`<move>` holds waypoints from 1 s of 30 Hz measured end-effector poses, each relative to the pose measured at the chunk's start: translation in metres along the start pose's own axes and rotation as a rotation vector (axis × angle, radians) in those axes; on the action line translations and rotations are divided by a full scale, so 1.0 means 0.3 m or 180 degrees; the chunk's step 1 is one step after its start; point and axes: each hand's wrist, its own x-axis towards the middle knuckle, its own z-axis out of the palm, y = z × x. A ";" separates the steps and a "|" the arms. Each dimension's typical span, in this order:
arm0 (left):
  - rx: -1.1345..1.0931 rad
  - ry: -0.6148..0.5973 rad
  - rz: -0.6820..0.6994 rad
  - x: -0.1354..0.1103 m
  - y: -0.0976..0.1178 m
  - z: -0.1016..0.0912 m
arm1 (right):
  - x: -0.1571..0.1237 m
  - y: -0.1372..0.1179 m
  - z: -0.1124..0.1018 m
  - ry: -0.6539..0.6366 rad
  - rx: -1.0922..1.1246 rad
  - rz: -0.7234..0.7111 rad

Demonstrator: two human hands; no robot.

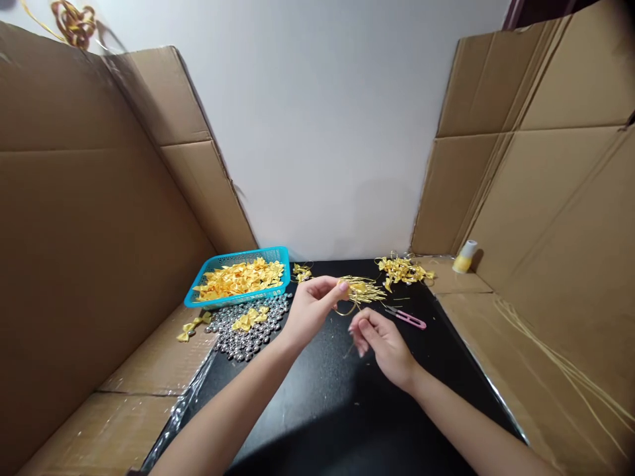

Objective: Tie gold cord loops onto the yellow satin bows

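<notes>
My left hand (312, 307) is raised over the black table (317, 403), its thumb and fingers pinched on a small yellow bow (343, 289) with a thin gold cord looping below it. My right hand (380, 340) is just below and to the right, fingers curled and pinching the end of that gold cord (350, 311). Behind my hands lies a bundle of cut gold cords (364, 289). Pink thread snips (407, 318) lie to the right of my right hand.
A blue basket (238, 297) of yellow bows sits at the left, with several silver beads (248, 334) and loose bows in front. Finished bows (403, 270) are piled at the back right, beside a yellow thread spool (465, 256). Cardboard walls (89, 231) enclose both sides.
</notes>
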 end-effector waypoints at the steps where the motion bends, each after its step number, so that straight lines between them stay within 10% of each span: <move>1: -0.0033 0.0078 -0.0024 0.006 -0.027 -0.012 | -0.010 0.013 -0.014 0.0058 -0.0095 0.0028; 16: -0.0539 0.0366 -0.1111 0.072 -0.434 -0.103 | 0.022 0.048 -0.282 0.0402 -0.1927 0.0289; 22: -0.0570 0.0500 -0.1193 0.059 -0.492 -0.126 | -0.020 0.081 -0.410 0.0459 -0.3338 0.0283; 30: -0.0611 0.0563 -0.1081 0.048 -0.500 -0.119 | -0.052 0.085 -0.538 0.1063 -0.3297 0.0846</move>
